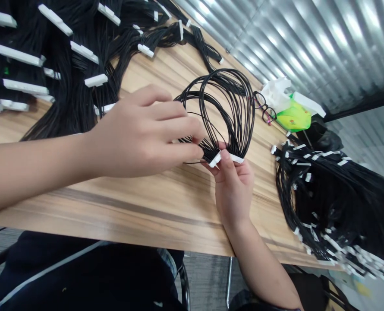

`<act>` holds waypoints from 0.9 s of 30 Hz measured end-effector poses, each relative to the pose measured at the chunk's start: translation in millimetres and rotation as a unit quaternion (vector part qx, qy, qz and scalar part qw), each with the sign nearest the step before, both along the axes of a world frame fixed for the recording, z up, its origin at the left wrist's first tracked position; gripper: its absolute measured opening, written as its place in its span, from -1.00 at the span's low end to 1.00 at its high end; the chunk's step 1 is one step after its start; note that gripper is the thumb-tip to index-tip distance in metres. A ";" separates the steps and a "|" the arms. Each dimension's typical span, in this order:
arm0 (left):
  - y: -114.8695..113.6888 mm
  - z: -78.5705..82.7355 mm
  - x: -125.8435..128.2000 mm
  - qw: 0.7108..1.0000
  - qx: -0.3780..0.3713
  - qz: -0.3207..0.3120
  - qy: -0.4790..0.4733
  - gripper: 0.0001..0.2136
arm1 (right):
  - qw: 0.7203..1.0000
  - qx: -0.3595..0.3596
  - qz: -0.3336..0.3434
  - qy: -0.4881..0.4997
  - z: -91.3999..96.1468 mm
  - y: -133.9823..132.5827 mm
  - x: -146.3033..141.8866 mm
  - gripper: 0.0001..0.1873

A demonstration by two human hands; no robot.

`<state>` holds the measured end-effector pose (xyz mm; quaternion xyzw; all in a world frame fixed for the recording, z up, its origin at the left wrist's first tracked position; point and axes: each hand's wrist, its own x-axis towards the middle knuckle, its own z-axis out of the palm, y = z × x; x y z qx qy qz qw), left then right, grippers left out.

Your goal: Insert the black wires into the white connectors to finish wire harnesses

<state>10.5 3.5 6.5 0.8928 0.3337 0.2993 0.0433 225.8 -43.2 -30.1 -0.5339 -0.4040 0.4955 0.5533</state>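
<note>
Wire bundle (247,129), one: many thin black wires bent into tall, open loops; located above the middle of the bench (166,211), ends gathered at two white connectors (237,158) set at an angle to each other.

Right hand (234,185): clamped on the white connectors, thumb across the front, fingers behind.

Left hand (149,131): back uppermost, fingers bent, fingertips at the wires just beside the connectors; whether they pinch any wire cannot be told.

Spectacles (269,114), one pair, dark-framed: on the bench, just beyond the loops.

Package (295,116), bright green and yellow: near the spectacles, beside crumpled white wrapping (274,93).

Left heap (61,108): black wires with white connector ends, lying across the bench's far left, past the left hand.

Right heap (308,190): similar black wires with many white ends, at the bench's right end, some hanging past the edge.

Corrugated panel (308,34), silvery, reflective: behind the bench.

Dark clothing (98,276), the person's: below the near edge.
</note>
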 end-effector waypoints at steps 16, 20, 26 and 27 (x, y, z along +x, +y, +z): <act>-8.0 -4.8 0.0 0.992 0.101 -0.047 0.058 -0.42 | 0.998 0.037 0.028 -0.037 -5.7 -12.2 -5.1 -0.77; -7.4 -3.8 -0.7 0.983 0.154 -0.071 0.065 -0.50 | 0.999 0.028 0.022 -0.009 -5.0 -11.6 -6.9 -0.78; -3.4 -4.5 0.9 0.984 0.142 -0.059 0.088 -0.48 | 1.000 0.008 0.015 0.020 -1.3 -12.6 -8.7 -0.82; -3.0 -4.4 1.8 0.984 0.143 -0.054 0.092 -0.47 | 0.999 0.003 0.016 0.028 -0.8 -12.7 -8.9 -0.81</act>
